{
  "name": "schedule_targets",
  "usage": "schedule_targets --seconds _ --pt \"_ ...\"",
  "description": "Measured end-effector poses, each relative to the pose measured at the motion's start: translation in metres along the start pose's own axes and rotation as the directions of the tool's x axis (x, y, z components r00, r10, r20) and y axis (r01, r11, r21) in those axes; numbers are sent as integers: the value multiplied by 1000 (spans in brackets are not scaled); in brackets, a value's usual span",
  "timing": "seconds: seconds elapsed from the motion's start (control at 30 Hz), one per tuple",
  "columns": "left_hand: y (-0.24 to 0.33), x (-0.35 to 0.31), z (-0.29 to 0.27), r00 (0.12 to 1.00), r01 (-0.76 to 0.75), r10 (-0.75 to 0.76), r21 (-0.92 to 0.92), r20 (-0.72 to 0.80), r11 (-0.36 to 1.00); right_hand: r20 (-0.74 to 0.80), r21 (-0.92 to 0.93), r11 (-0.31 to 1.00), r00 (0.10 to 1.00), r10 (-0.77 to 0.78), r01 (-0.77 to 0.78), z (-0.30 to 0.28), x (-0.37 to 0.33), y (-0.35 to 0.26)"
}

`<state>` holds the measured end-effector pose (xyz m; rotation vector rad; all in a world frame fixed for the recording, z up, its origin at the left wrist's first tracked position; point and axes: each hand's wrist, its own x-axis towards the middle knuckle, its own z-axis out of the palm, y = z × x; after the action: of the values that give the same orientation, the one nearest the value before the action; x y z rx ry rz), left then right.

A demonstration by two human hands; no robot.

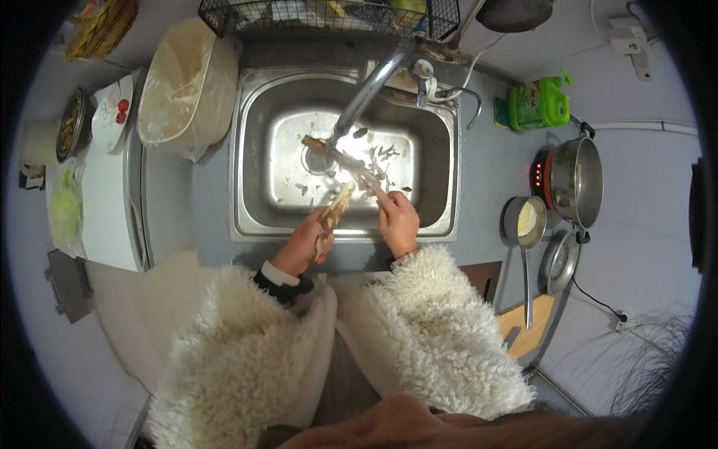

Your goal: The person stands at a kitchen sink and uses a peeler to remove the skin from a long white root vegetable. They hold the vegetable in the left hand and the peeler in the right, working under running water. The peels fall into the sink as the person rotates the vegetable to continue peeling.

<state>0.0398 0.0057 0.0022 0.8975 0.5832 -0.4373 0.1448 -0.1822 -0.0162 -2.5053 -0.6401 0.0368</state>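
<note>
My left hand point(301, 243) is closed around a partly peeled root-like vegetable point(334, 213), brown-skinned with a pale bare tip, tilted over the sink's near edge. My right hand point(399, 221) is closed at the near end of a long narrow brownish thing point(340, 159), which slants away to the far left over the drain. That thing is blurred, and I cannot make out its kind. Beneath both lies the steel sink point(250, 179), where dark, thin scraps point(383, 153) are scattered on the bottom. A chrome faucet point(370, 90) reaches over the basin from the back.
A bag-lined bin point(217, 97) stands left of the sink. Right of it are a green jug point(540, 103), a steel pot point(589, 182) on a glowing cooker, a small long-handled pan point(526, 224) and a cutting board point(532, 322). A wire rack point(329, 19) hangs behind.
</note>
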Motion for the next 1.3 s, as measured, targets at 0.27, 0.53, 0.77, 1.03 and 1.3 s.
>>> schedule_targets --seconds 0.27,0.53,0.77,1.03,1.3 --pt "-3 2 -9 986 154 -131 -261 103 953 0 48 999 1000 10 -10 2 1 3" --pt "-8 9 -18 969 222 -157 -399 189 890 -33 99 993 997 66 -63 8 -1 6" --pt "-2 6 -16 956 253 -124 -530 267 810 23 111 992 997 -67 64 5 -1 8" --pt "-6 5 -20 963 229 -123 -489 239 842 63 118 990 994 -91 83 0 -4 3" --pt "1 0 -8 1000 15 -15 -45 -17 999 156 43 987 975 -159 154 -9 -5 -4"
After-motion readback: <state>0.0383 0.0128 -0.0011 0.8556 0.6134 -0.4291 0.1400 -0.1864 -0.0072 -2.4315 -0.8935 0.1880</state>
